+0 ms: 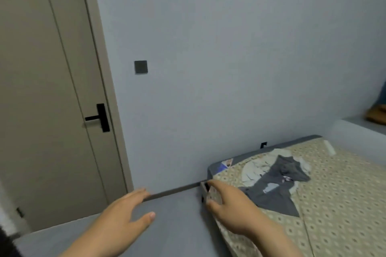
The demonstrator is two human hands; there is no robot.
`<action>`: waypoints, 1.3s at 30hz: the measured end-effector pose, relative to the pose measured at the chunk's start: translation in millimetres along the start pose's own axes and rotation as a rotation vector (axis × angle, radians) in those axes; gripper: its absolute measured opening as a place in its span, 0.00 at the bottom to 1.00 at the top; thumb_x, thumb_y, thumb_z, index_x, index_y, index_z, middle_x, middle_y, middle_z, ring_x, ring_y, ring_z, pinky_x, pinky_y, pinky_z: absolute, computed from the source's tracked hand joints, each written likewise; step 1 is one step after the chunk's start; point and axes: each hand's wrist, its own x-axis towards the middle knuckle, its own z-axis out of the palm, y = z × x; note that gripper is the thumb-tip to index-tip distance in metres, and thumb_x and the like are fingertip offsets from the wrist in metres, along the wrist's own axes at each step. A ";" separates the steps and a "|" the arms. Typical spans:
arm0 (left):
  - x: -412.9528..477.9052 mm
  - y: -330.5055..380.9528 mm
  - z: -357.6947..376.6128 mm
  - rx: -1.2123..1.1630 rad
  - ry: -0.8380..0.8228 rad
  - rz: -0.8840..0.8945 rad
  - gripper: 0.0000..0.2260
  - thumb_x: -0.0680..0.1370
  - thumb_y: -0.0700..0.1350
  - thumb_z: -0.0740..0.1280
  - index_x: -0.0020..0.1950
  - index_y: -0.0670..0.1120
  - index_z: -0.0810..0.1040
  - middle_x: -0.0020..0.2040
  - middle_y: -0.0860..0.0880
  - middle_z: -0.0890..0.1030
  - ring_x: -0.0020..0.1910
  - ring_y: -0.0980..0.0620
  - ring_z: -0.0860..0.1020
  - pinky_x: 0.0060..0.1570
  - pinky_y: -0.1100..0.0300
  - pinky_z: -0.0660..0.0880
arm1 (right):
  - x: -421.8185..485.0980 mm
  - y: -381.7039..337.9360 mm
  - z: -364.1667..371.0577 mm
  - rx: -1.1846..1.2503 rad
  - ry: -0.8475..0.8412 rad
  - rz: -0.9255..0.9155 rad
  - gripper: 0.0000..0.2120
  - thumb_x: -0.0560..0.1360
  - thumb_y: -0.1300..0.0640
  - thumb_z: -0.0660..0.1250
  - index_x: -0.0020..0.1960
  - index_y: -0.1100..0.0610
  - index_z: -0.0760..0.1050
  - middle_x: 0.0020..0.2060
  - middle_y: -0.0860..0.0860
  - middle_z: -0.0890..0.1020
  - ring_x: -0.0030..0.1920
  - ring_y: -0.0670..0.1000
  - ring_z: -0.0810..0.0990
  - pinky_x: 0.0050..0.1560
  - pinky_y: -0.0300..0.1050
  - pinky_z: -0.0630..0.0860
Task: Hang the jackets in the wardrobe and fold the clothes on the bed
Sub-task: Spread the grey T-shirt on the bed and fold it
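Probably starting the folding: my left hand (125,215) and right hand (230,208), fingers spread, empty, must grasp the grey garment (277,188) lower right.

Your forearms (269,240) are bare for as much of them as shows, wrists included. Your left grip (123,215) and right grip (227,204) are bare too, with short, plain nails. You see those best on the left thumb.
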 end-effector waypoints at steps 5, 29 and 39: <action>78.7 28.4 40.2 -0.073 -0.124 0.061 0.25 0.78 0.62 0.62 0.75 0.62 0.61 0.76 0.63 0.59 0.74 0.62 0.61 0.72 0.64 0.57 | -5.8 72.0 -21.0 0.016 0.039 0.199 0.29 0.79 0.48 0.61 0.78 0.49 0.59 0.75 0.47 0.67 0.74 0.48 0.66 0.71 0.42 0.63; 425.5 154.2 245.3 -0.291 -0.530 0.365 0.25 0.74 0.58 0.69 0.70 0.63 0.69 0.69 0.61 0.71 0.69 0.57 0.69 0.62 0.59 0.67 | 72.2 311.5 -77.1 0.064 0.129 0.819 0.29 0.80 0.47 0.61 0.78 0.51 0.58 0.76 0.49 0.65 0.74 0.49 0.66 0.69 0.44 0.64; 526.5 222.0 332.9 -0.227 -0.628 0.296 0.22 0.78 0.56 0.67 0.72 0.57 0.70 0.67 0.62 0.71 0.69 0.53 0.70 0.58 0.61 0.68 | 121.0 455.9 -86.1 0.170 0.094 0.891 0.26 0.80 0.49 0.61 0.77 0.52 0.62 0.73 0.50 0.69 0.71 0.51 0.70 0.65 0.44 0.67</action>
